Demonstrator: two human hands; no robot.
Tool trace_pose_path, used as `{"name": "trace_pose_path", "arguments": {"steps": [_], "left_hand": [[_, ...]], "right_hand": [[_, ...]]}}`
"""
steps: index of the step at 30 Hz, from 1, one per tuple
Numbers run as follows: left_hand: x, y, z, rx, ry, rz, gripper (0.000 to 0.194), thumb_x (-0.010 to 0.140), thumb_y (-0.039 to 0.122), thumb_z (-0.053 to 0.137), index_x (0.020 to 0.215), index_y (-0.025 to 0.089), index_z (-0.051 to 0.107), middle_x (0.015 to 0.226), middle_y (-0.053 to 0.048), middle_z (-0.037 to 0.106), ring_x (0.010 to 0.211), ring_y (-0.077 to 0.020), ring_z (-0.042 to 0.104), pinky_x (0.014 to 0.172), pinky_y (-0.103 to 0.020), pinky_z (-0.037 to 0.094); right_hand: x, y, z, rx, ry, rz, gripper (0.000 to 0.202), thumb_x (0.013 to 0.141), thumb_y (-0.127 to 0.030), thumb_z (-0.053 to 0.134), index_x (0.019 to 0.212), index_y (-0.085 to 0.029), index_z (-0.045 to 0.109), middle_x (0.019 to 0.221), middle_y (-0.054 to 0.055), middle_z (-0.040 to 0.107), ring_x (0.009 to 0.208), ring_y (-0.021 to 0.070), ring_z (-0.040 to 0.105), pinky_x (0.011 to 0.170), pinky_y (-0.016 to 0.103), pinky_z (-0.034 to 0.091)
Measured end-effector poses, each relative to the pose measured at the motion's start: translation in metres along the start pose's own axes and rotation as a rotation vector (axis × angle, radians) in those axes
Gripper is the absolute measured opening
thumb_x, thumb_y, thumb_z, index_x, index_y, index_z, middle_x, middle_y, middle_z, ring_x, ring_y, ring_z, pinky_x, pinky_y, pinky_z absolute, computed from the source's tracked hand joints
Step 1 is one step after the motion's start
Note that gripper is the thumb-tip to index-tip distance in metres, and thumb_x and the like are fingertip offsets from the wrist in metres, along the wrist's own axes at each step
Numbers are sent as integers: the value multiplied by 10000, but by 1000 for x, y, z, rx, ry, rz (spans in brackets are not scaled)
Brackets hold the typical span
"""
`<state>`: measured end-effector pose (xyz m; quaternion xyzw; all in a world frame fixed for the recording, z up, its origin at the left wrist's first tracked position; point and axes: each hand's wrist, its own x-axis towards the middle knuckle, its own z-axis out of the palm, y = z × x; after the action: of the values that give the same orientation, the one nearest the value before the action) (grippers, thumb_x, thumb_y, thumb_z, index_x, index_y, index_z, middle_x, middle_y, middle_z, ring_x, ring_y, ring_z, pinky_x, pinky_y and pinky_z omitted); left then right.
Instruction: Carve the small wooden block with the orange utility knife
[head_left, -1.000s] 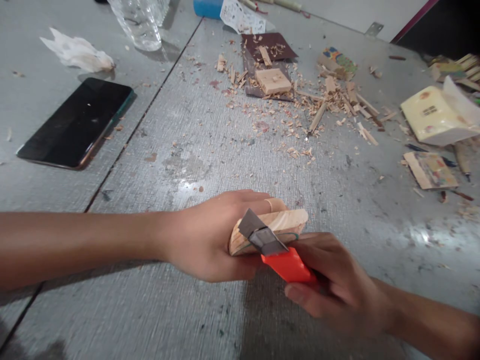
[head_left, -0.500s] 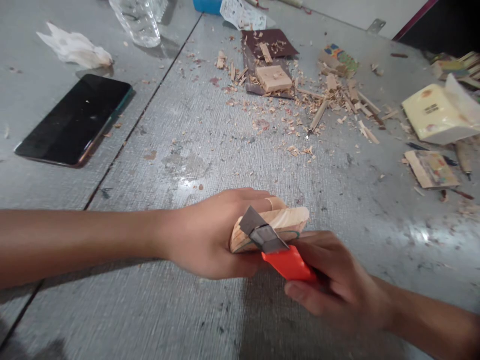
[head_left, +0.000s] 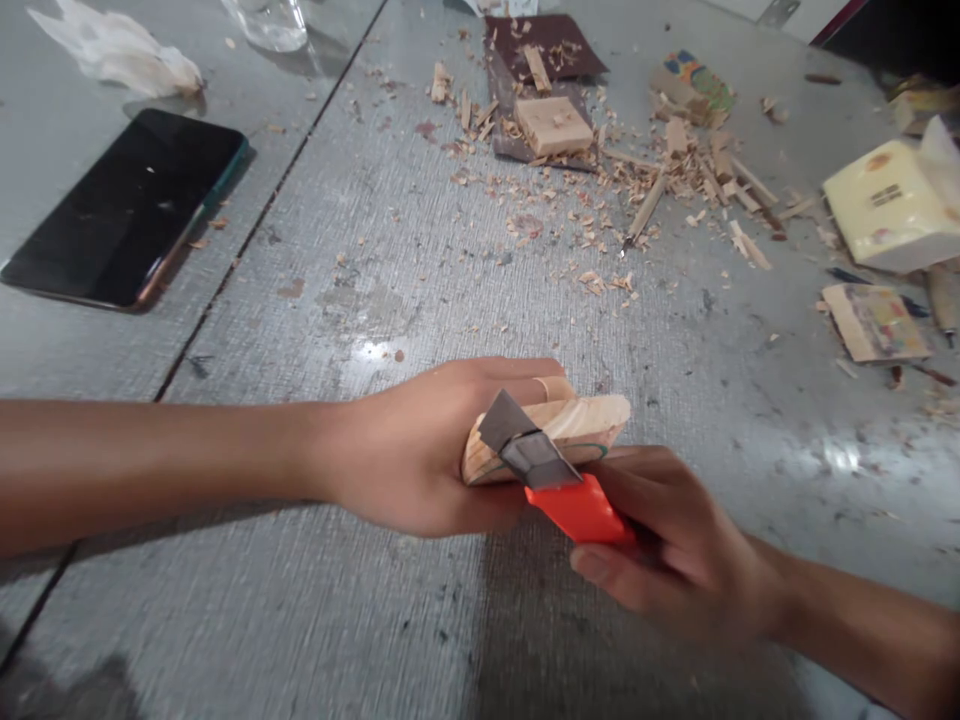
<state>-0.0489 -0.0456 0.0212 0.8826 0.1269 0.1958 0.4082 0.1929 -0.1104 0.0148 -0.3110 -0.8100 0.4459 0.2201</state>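
My left hand (head_left: pixel 427 440) is wrapped round a pale carved piece of wood (head_left: pixel 581 425) with a green curved line drawn on its side. A tan band, perhaps tape, circles one of its fingers. In my right hand (head_left: pixel 675 550) is a utility knife (head_left: pixel 577 505) with a red-orange body, my fingers closed round its handle. The knife's wide grey blade lies across the near side of the wood, over its left half, and points up and left. The fingertips of my left hand are hidden behind and under the wood.
A phone (head_left: pixel 127 205) lies at the left, with crumpled tissue (head_left: pixel 116 50) and a clear glass (head_left: pixel 274 20) behind it. Wood shavings surround a square wood block (head_left: pixel 553 125) on brown sandpaper (head_left: pixel 551 45). A thin carving tool (head_left: pixel 643 212), a yellow tissue pack (head_left: pixel 892 205) and a painted block (head_left: pixel 874 322) lie rightward.
The view has tilted down slightly, so the table's things sit higher in it. Both hands keep their grips; the knife blade has shifted only a little against the wood.
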Motion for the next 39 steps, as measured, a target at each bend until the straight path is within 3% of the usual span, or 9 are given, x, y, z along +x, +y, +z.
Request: {"name": "trace_pose_path", "arguments": {"steps": [11,20,26,32,39], "left_hand": [[-2,-1,0,-14,14,-13,59,907,128,633,938,177,632,885,-1,624,786,-150,569,698,-261,434],[-7,-5,4,-244,129,-43,70,943,175,630,987,134,665,1009,-20,617,877,-137,631,781,-234,503],[-5,-4,3,-311,98,-88,51,895,107,632,933,142,628,887,54,590,822,-83,613,754,-179,471],[-3,0,-2,-253,63,-116,76,885,87,608,855,156,595,832,35,583,762,-97,571,695,-211,443],[-1,-1,-1,-121,14,-70,53,894,119,671,942,141,665,914,-13,641,817,-143,585,726,-244,436]], "right_hand": [[1,-2,-3,-56,-3,-37,199,1020,-294,595,856,-243,496,658,-53,469,575,134,425,547,289,341],[-1,-2,-4,-85,-24,-57,103,1057,-287,572,977,-223,564,653,-36,514,557,144,438,529,295,351],[0,-3,-5,-49,-30,-67,87,1064,-294,568,1097,-214,574,649,-44,565,523,134,437,539,291,373],[3,-5,-6,-50,-47,-44,147,1049,-263,569,915,-235,515,637,-52,541,536,132,437,556,288,376],[1,-2,-3,-24,5,-45,81,1041,-293,579,1050,-214,561,680,-56,543,570,131,455,550,272,376]]}}
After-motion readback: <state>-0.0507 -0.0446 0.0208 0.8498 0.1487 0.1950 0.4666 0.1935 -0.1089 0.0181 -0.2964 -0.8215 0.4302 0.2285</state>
